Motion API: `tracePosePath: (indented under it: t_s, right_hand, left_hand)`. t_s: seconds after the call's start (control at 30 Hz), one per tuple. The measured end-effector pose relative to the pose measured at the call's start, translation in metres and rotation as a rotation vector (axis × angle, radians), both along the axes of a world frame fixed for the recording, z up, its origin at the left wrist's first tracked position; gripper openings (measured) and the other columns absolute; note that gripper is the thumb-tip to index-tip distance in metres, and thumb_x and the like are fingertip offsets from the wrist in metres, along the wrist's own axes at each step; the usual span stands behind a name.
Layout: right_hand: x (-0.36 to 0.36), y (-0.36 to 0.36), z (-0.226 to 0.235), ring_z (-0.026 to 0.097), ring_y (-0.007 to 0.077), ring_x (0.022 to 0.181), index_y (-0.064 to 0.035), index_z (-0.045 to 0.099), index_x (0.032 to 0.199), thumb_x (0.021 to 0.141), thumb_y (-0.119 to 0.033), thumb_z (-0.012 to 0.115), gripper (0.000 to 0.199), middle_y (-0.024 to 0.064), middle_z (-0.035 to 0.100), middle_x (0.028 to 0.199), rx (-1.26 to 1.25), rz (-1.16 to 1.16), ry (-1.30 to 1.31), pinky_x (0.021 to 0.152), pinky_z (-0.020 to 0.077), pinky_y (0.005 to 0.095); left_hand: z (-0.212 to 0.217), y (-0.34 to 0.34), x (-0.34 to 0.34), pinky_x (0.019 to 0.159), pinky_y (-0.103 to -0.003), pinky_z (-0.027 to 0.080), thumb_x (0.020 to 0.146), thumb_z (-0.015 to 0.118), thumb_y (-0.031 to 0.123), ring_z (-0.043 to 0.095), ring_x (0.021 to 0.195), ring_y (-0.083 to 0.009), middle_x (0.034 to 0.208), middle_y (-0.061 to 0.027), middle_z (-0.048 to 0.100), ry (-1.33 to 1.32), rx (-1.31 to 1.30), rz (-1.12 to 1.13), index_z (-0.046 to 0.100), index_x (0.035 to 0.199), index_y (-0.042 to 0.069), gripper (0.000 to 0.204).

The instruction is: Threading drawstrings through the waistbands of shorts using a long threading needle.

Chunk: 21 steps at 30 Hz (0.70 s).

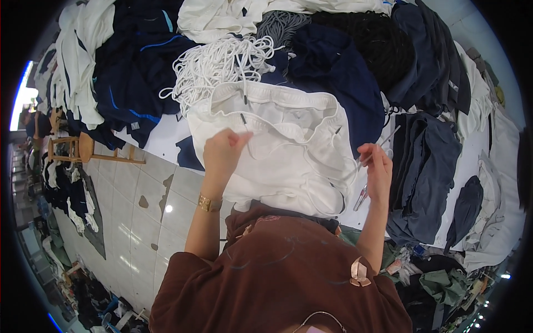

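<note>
a pair of white shorts point(288, 150) lies spread flat on the tabletop point(158, 139) just in front of the person, waistband turned away from them — laid out that way, it seems, so the waistband channel and its drawcord are easy to get at. the left hand point(222, 152) rests on the left side of the shorts with its fingers closed in a pinch on the white drawcord point(247, 139), whose dark tip shows just above the fingertips. the right hand point(377, 166) is at the right edge of the garment, closed around a thin rod-like tool point(383, 141) that slants up and to the right; a second slim piece hangs below the palm, though what it is cannot be told.

just beyond the waistband sits a loose heap of white cords point(222, 64) — within reach, likely as a supply. navy garments point(333, 77) are piled behind and to the left, a stack of grey-blue clothes point(425, 166) lies to the right, and white garments point(83, 61) hang over the far left edge. a wooden stool point(83, 150) stands on the tiled floor point(133, 211) on the left.
</note>
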State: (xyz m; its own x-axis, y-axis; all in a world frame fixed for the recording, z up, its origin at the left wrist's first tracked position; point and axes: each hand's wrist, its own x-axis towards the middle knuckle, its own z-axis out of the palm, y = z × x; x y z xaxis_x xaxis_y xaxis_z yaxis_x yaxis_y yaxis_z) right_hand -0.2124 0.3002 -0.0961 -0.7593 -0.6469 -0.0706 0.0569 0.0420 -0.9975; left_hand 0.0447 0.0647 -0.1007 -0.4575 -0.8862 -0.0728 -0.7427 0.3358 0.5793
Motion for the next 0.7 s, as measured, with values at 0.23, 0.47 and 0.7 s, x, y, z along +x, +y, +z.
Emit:
tracePosePath:
  t_s: [0.23,0.47,0.7]
  right_hand:
    - [0.036,-0.063,0.017,0.065,0.0155,0.070,0.0025,0.059,0.101,0.105,-0.026,0.041,0.033,0.0102,0.064,0.088,-0.315,0.014,-0.153,0.062,0.0476,0.0237]
    - [0.057,-0.085,0.042,0.067,0.0189,0.076,0.0024,0.054,0.113,0.105,-0.017,0.039,0.026,0.0133,0.064,0.093,-0.457,0.007,0.011,0.070,0.0534,0.0286]
    - [0.067,-0.084,0.047,0.069,0.0209,0.078,0.0023,0.053,0.114,0.105,-0.019,0.040,0.026,0.0154,0.066,0.096,-0.425,0.042,0.086,0.072,0.0536,0.0306]
  left_hand:
    - [-0.001,-0.020,-0.036,0.057,-0.031,0.047,0.083,0.074,0.029,0.060,0.058,-0.0196,0.071,-0.0096,0.067,0.012,-0.060,0.060,0.069,0.084,-0.001,0.031]
    - [0.032,0.024,-0.045,0.050,-0.019,0.043,0.080,0.075,0.002,0.056,0.061,-0.0051,0.081,-0.0034,0.068,0.553,0.051,-0.199,0.067,0.096,0.002,0.018]
    - [0.045,0.039,-0.051,0.048,-0.017,0.041,0.078,0.075,-0.002,0.055,0.060,-0.0037,0.081,-0.0040,0.067,0.600,-0.022,-0.314,0.064,0.115,0.004,0.039]
